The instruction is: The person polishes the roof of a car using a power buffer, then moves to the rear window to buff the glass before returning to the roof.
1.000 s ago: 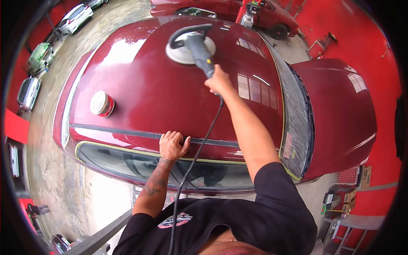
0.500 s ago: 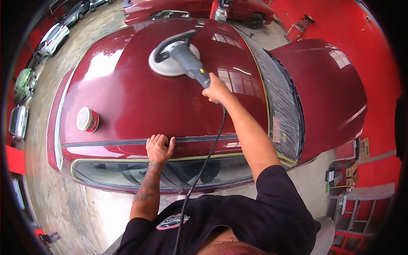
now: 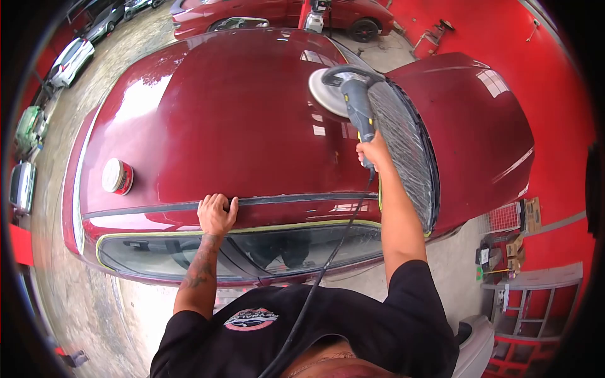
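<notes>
My right hand [image 3: 374, 152] is wrapped round the rear handle of a grey power polisher [image 3: 358, 104]. The polisher's round white pad [image 3: 326, 93] lies on the dark red car roof [image 3: 239, 126], beside the windshield edge. My left hand [image 3: 217, 213] rests on the near roof edge at the black trim strip, fingers curled over it; whether it grips the edge is hard to tell. A tub with a white lid [image 3: 117, 176] stands on the roof to the left. The black cord [image 3: 321, 274] hangs from the polisher across my body.
Plastic film [image 3: 403, 145] covers the windshield, and yellow-green tape edges the side windows. The bonnet [image 3: 472, 126] is on the right. Another red car [image 3: 283, 16] stands beyond the roof. Boxes [image 3: 513, 249] and a metal rack [image 3: 535, 309] are at the lower right.
My right hand has carried the polisher right across the roof to the windshield side. My left hand is still on the roof edge. The view has shifted slightly.
</notes>
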The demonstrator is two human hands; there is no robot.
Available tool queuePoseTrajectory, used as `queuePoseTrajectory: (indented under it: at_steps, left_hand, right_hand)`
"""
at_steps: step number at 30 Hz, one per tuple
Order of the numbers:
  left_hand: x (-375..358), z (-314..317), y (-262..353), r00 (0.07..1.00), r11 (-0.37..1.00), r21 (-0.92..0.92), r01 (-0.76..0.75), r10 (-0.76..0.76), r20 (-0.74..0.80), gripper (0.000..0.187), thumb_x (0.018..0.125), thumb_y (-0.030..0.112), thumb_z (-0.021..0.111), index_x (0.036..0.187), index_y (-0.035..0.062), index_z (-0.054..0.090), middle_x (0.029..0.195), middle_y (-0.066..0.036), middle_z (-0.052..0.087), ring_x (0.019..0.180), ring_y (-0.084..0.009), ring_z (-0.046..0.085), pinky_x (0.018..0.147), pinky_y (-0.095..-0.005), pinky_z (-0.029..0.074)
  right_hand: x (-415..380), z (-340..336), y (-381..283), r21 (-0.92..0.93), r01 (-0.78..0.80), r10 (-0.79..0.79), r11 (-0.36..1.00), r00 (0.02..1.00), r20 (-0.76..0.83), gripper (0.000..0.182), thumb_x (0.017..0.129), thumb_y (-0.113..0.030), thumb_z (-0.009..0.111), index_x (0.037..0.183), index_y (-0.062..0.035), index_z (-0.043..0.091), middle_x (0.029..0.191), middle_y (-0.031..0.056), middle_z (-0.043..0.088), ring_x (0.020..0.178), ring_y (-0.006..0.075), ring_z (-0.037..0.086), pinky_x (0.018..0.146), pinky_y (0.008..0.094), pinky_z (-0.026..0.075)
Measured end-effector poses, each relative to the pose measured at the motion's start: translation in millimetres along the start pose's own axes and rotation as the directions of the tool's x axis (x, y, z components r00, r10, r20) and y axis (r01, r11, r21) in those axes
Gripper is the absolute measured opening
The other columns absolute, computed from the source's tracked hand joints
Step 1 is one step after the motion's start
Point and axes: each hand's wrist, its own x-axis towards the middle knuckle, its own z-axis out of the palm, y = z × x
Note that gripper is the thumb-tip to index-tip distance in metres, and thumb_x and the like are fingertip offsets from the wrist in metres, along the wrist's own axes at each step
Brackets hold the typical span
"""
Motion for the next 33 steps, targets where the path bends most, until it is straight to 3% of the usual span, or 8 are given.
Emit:
queuePoseTrajectory:
  at_steps: [10,17,19,21,25,29,33]
  left_hand:
    - [2,-2,4,1.000,1.000,0.006,0.012,-0.012,-0.010,0.040,0.088,0.034,0.077,0.067,0.0120,0.050,0.067,-0.004,0.054,0.069,-0.0278,0.056,0.067,-0.0427,0.042]
    - [2,-3,0,0.999,1.000,-0.027,0.001,-0.002,-0.046,0.040,0.088,0.035,0.077,0.066,0.0144,0.050,0.066,-0.002,0.053,0.069,-0.0267,0.056,0.067,-0.0419,0.043]
    - [1,-1,-1,0.999,0.999,-0.045,0.008,-0.010,-0.044,0.040,0.088,0.035,0.077,0.066,0.0144,0.050,0.066,-0.002,0.053,0.069,-0.0265,0.057,0.067,-0.0418,0.043]
    - [1,-2,-2,0.999,0.999,-0.044,0.014,-0.016,-0.037,0.039,0.088,0.036,0.076,0.067,0.0144,0.052,0.067,-0.002,0.054,0.070,-0.0261,0.057,0.067,-0.0412,0.043]
    - [2,-3,-2,0.999,0.997,-0.070,0.016,-0.019,-0.044,0.040,0.087,0.035,0.077,0.067,0.0137,0.051,0.066,-0.002,0.052,0.068,-0.0260,0.055,0.066,-0.0409,0.042]
    - [2,0,-4,0.997,0.995,-0.102,0.004,-0.011,-0.070,0.041,0.087,0.034,0.078,0.067,0.0136,0.049,0.065,-0.002,0.050,0.067,-0.0255,0.054,0.066,-0.0405,0.042]
    - [1,-2,-6,0.998,0.994,-0.107,0.007,-0.014,-0.067,0.040,0.086,0.033,0.078,0.067,0.0135,0.049,0.065,-0.002,0.050,0.067,-0.0254,0.054,0.066,-0.0402,0.042]
  right_hand:
    - [-43,8,-10,-0.092,0.027,-0.026,0.995,1.000,0.017,0.043,0.073,0.000,0.070,0.112,-0.0007,0.051,0.071,0.0111,0.064,0.052,0.0206,0.065,0.048,0.0365,0.053]
    - [-29,105,-82,-0.178,0.172,-0.137,0.969,0.972,0.191,0.046,0.074,-0.004,0.073,0.115,-0.0031,0.052,0.079,0.0125,0.068,0.054,0.0210,0.067,0.049,0.0378,0.055]
    - [-15,146,-99,-0.203,0.258,-0.208,0.945,0.949,0.238,0.054,0.074,-0.006,0.074,0.123,-0.0009,0.052,0.087,0.0160,0.070,0.057,0.0235,0.070,0.051,0.0395,0.057]
    - [-29,177,-141,-0.298,0.257,-0.162,0.920,0.937,0.308,0.066,0.075,-0.007,0.075,0.134,0.0010,0.048,0.094,0.0196,0.071,0.062,0.0257,0.073,0.055,0.0389,0.060]
    - [-42,241,-182,-0.314,0.332,-0.206,0.890,0.905,0.373,0.049,0.078,-0.007,0.071,0.121,-0.0033,0.049,0.090,0.0208,0.073,0.066,0.0277,0.075,0.059,0.0418,0.060]
    - [-42,273,-200,-0.357,0.392,-0.230,0.848,0.878,0.419,0.053,0.078,-0.004,0.066,0.127,-0.0014,0.047,0.091,0.0202,0.072,0.068,0.0295,0.075,0.062,0.0422,0.060]
    - [-36,268,-202,-0.371,0.365,-0.208,0.854,0.892,0.401,0.055,0.077,-0.008,0.074,0.126,-0.0008,0.050,0.091,0.0163,0.072,0.067,0.0235,0.073,0.060,0.0391,0.060]
